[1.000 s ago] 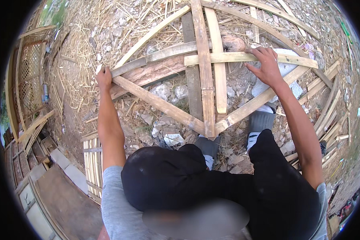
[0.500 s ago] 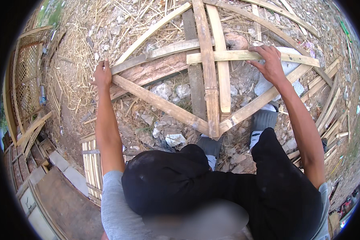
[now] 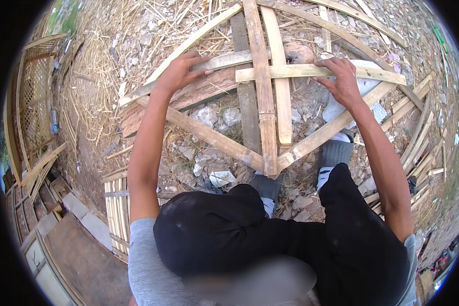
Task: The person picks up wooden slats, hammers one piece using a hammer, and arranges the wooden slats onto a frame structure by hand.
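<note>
My left hand (image 3: 181, 71) is curled over a greyish split-wood slat (image 3: 224, 60), thumb on its near edge and fingers on its far edge. My right hand (image 3: 341, 79) grips a pale slat (image 3: 298, 71) in the same way, towards its right part. That pale slat crosses over an upright bamboo strip (image 3: 263, 97) and a lighter strip (image 3: 280, 102) beside it. Two slanting slats, left (image 3: 214, 140) and right (image 3: 316, 137), meet the bamboo strip's near end in a point. Under the greyish slat lies a rough brown log (image 3: 209, 85).
Stones (image 3: 205, 116) and straw (image 3: 102, 76) cover the ground. Loose slats (image 3: 421, 132) lie at the right. At the left are a lattice panel (image 3: 35, 97), a bundle of strips (image 3: 118, 209) and a brown board (image 3: 86, 255). My shoes (image 3: 336, 153) are close to the frame's point.
My left hand has moved right along the greyish slat, from its left end to nearer the middle, uncovering that end. My right hand stays on the pale slat.
</note>
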`<state>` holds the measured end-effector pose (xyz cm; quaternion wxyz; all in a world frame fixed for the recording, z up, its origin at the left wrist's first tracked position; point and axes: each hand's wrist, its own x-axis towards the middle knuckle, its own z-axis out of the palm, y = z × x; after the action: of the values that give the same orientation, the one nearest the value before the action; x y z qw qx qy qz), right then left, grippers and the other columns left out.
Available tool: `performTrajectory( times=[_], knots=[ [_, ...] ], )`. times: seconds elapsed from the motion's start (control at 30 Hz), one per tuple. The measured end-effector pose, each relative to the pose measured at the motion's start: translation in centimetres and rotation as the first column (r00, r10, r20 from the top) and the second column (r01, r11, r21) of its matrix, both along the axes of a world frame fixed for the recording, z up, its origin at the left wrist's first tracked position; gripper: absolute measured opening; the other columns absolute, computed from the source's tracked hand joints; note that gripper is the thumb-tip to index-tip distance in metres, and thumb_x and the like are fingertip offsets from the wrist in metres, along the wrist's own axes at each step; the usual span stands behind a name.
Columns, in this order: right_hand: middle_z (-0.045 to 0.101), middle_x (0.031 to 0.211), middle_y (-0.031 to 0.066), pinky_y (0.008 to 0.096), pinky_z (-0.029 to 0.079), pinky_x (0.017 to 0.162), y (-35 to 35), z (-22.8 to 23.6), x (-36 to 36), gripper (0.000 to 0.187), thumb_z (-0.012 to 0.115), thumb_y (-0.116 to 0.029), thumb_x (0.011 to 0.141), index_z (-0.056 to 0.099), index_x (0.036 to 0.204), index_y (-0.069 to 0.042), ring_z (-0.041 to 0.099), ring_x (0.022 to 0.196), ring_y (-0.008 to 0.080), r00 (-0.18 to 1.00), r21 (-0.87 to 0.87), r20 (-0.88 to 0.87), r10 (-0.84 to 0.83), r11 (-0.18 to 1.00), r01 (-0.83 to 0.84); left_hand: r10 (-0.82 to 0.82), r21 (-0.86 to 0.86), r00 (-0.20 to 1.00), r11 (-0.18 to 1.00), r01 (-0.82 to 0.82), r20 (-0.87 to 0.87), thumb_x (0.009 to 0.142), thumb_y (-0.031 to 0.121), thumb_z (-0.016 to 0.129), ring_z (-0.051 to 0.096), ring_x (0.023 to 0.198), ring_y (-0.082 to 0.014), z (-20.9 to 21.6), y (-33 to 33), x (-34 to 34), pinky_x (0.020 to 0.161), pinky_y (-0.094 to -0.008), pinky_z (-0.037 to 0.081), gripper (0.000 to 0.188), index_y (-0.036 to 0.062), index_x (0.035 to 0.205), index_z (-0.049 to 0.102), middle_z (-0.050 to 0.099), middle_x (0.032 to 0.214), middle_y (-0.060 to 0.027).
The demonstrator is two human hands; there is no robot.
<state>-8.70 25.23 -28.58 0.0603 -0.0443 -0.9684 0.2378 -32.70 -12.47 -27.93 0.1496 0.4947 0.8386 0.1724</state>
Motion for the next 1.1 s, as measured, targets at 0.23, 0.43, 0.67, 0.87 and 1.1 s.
performTrajectory(
  times=[0.23,0.43,0.67,0.87,1.1],
  knots=[
    [0.060,0.097,0.0026,0.0401,0.032,0.096,0.2,-0.1,0.0,0.033,0.076,-0.029,0.075,0.066,0.105,-0.019,0.051,0.100,0.0264,0.999,-0.015,-0.033,-0.004,1.000,0.003,-0.009,0.066,0.999,0.998,0.011,-0.039,0.085,0.017,0.067,0.057,0.087,-0.0297,-0.3,0.1,1.7,0.078,-0.0389,0.047,0.038,0.0097,0.122,0.062,0.058,0.096,-0.0123],
    [0.058,0.094,0.0029,0.0404,0.032,0.096,0.1,-0.1,0.1,0.033,0.075,-0.028,0.075,0.066,0.105,-0.019,0.051,0.099,0.0263,1.000,-0.027,-0.017,0.004,1.000,-0.005,-0.052,0.120,0.998,0.991,0.055,-0.029,0.085,0.014,0.067,0.057,0.089,-0.0304,-0.4,2.5,2.7,0.078,-0.0395,0.047,0.037,0.0087,0.121,0.063,0.058,0.099,-0.0138],
    [0.057,0.093,0.0035,0.0400,0.032,0.096,0.1,-0.1,0.2,0.033,0.075,-0.030,0.076,0.066,0.106,-0.019,0.051,0.098,0.0257,0.999,-0.024,-0.034,0.007,1.000,-0.008,0.074,0.000,0.991,0.997,-0.075,0.110,0.089,0.018,0.064,0.058,0.098,-0.0283,-0.2,3.6,4.0,0.085,-0.0372,0.047,0.036,0.0123,0.124,0.062,0.060,0.108,-0.0123],
    [0.057,0.093,0.0035,0.0408,0.032,0.096,0.5,-0.1,0.3,0.034,0.075,-0.030,0.076,0.065,0.107,-0.020,0.051,0.098,0.0260,1.000,-0.006,-0.015,0.000,1.000,0.000,0.071,0.043,0.991,0.996,-0.076,0.118,0.088,0.019,0.064,0.058,0.097,-0.0285,-0.4,3.5,3.6,0.085,-0.0376,0.046,0.035,0.0129,0.123,0.063,0.060,0.106,-0.0126],
    [0.059,0.096,0.0041,0.0411,0.032,0.096,-0.4,-0.3,-0.2,0.036,0.076,-0.028,0.075,0.066,0.108,-0.019,0.052,0.099,0.0265,0.998,-0.007,-0.044,0.035,0.999,-0.035,0.060,0.098,0.995,0.993,-0.068,0.074,0.088,0.018,0.064,0.058,0.096,-0.0293,-0.7,2.0,3.6,0.084,-0.0382,0.047,0.035,0.0123,0.122,0.064,0.060,0.105,-0.0132]
  ],
)
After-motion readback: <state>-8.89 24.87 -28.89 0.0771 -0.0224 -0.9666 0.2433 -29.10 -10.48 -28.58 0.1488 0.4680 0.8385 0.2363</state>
